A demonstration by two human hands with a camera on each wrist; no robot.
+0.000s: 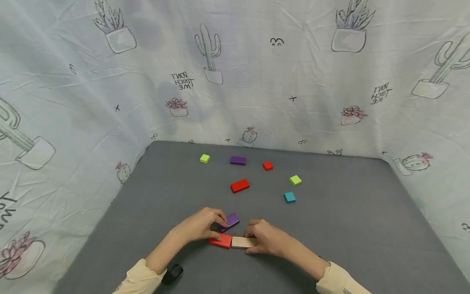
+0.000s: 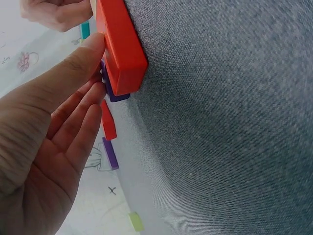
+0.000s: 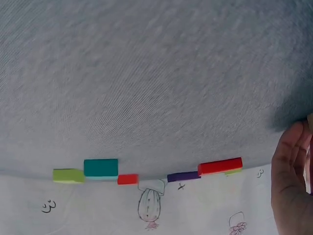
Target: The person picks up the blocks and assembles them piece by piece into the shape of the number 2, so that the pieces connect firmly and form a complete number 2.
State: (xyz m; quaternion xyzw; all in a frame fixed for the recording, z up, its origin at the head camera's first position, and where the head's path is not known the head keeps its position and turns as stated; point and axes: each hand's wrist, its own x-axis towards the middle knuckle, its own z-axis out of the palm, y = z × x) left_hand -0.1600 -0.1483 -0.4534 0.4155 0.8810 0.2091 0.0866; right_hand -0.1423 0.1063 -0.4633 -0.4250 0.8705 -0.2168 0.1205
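Observation:
A red block (image 1: 220,241) and a plain wooden block (image 1: 240,242) lie end to end on the grey table. My left hand (image 1: 201,224) has its thumb on the red block (image 2: 122,49) and its fingertips at the purple block (image 1: 231,221) just behind. Seen from the left wrist, the fingers of my left hand (image 2: 58,127) are nearly straight. With thumb in front and fingers behind, my right hand (image 1: 269,238) pinches the wooden block's right part. Only part of my right hand (image 3: 291,181) shows at the right wrist view's edge.
Farther back on the grey table (image 1: 349,204) lie a red block (image 1: 240,186), a purple block (image 1: 238,161), a small red block (image 1: 268,165), two lime blocks (image 1: 205,158) and a teal block (image 1: 289,197). A patterned cloth (image 1: 257,61) hangs behind.

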